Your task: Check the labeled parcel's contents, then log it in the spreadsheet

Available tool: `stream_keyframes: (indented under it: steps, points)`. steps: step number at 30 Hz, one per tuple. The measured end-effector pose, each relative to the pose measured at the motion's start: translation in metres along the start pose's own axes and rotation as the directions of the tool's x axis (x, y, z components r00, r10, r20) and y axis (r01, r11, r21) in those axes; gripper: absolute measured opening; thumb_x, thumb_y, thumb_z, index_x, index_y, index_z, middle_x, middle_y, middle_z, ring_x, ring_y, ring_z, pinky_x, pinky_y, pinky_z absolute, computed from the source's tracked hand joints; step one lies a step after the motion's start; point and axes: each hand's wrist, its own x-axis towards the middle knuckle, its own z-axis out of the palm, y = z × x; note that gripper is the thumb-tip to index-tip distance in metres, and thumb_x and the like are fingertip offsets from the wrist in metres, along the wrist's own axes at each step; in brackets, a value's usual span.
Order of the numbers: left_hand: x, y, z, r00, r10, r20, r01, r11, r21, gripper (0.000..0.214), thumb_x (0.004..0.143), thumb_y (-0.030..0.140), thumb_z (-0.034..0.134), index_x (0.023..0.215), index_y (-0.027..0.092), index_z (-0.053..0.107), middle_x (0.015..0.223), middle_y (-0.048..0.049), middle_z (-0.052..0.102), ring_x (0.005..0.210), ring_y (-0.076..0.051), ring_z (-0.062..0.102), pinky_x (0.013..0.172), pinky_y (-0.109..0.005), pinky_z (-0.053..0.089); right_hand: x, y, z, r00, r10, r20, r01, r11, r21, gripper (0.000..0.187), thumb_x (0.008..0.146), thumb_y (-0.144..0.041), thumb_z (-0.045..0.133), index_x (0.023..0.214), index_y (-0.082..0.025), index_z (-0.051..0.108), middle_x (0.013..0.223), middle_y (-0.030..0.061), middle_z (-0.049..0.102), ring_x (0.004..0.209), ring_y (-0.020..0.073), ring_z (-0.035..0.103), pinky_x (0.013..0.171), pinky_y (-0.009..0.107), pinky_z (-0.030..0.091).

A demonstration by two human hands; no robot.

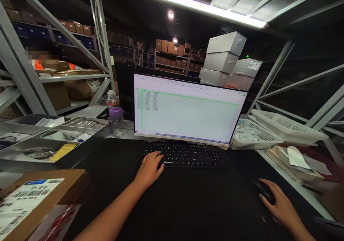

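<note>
My left hand (150,165) rests palm down on the left end of a black keyboard (193,155), its fingers lying slightly bent over the keys. On the black desk mat (193,201) at the right, my right hand (278,201) is wrapped round a dark computer mouse (264,191); thumb and fingers lie along its sides. Behind the keyboard stands a monitor (188,115) showing a spreadsheet, with one row and one column marked green. Its text is too small to read.
Left of the mat are a divided tray (88,140), a purple-capped bottle (116,121) and a labelled cardboard box (61,194). White baskets (271,140) and a flat box (298,169) sit at the right. Grey boxes (223,60) rise behind the monitor. A person (57,66) is beyond the rack.
</note>
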Motion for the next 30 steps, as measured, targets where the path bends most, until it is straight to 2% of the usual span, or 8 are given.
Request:
stream_keyframes:
  steps: [5, 18, 30]
  points:
    - [-0.001, 0.0, 0.0, 1.0, 0.007, -0.013, -0.007, 1.0, 0.004, 0.039, 0.093, 0.031, 0.056, 0.128, 0.021, 0.07, 0.139, -0.0132, 0.068, 0.132, -0.032, 0.062, 0.117, -0.057, 0.049, 0.0, 0.007, 0.003, 0.999, -0.043, -0.008, 0.043, 0.999, 0.002, 0.055, 0.091, -0.06, 0.058, 0.136, -0.03, 0.058, 0.137, 0.0078, 0.065, 0.122, 0.0289, 0.067, 0.099, 0.042, 0.057]
    - [-0.002, 0.001, -0.001, 1.0, 0.002, -0.017, -0.002, 1.0, -0.027, 0.038, 0.092, 0.029, 0.057, 0.127, 0.021, 0.07, 0.138, -0.0132, 0.068, 0.132, -0.03, 0.062, 0.118, -0.056, 0.047, 0.002, 0.008, 0.006, 0.999, -0.048, -0.025, 0.049, 0.998, 0.045, 0.059, 0.089, -0.066, 0.061, 0.134, -0.029, 0.062, 0.137, 0.0099, 0.067, 0.123, 0.0318, 0.067, 0.104, 0.047, 0.057]
    - [-0.003, 0.006, -0.005, 1.0, -0.01, -0.006, 0.01, 1.0, -0.012, 0.037, 0.092, 0.027, 0.06, 0.127, 0.022, 0.069, 0.139, -0.013, 0.067, 0.133, -0.03, 0.061, 0.117, -0.055, 0.048, 0.003, 0.016, 0.014, 0.997, -0.064, -0.042, 0.068, 0.993, 0.097, 0.062, 0.085, -0.067, 0.063, 0.133, -0.027, 0.065, 0.137, 0.0124, 0.068, 0.123, 0.0371, 0.068, 0.099, 0.052, 0.06]
